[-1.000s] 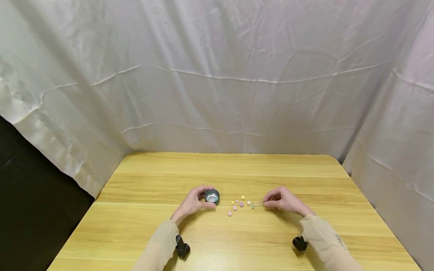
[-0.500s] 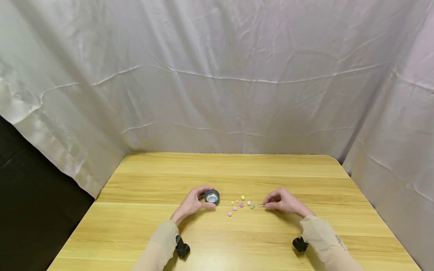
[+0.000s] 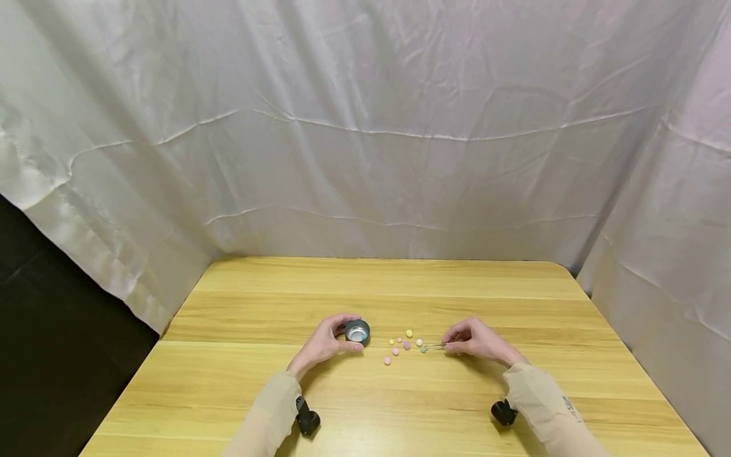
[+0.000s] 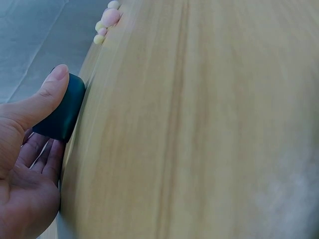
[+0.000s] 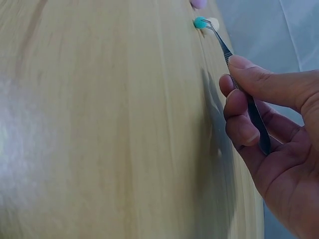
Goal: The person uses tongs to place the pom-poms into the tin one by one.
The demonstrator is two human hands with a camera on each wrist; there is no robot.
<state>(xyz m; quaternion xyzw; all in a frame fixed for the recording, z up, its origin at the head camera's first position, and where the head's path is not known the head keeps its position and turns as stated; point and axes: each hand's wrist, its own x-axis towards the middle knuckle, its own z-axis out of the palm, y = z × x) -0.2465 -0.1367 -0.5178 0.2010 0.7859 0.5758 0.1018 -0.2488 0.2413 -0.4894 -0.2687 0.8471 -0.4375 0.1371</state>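
In the head view, my left hand [image 3: 324, 343] grips a small round dark-green tin [image 3: 358, 332] with a silvery inside, which stands on the table. A bit of teal shows inside it. The left wrist view has my thumb along the side of the tin [image 4: 70, 107]. My right hand [image 3: 476, 338] pinches a pair of metal tweezers [image 5: 255, 117] between thumb and fingers. Their tips lie at a teal ball [image 5: 200, 22], apparently around it; whether they squeeze it I cannot tell. A cream ball [image 5: 214, 23] sits right behind.
Several small pastel balls lie between the hands, among them a purple ball [image 3: 407, 345], a yellow ball [image 3: 409, 333] and a pink ball [image 3: 387, 360]. The wooden table [image 3: 365, 406] ends at a pale curtain [image 3: 400, 190] behind.
The tweezers' tips have come down to the teal ball, which has shifted slightly left. My left hand and the tin have stayed in place.
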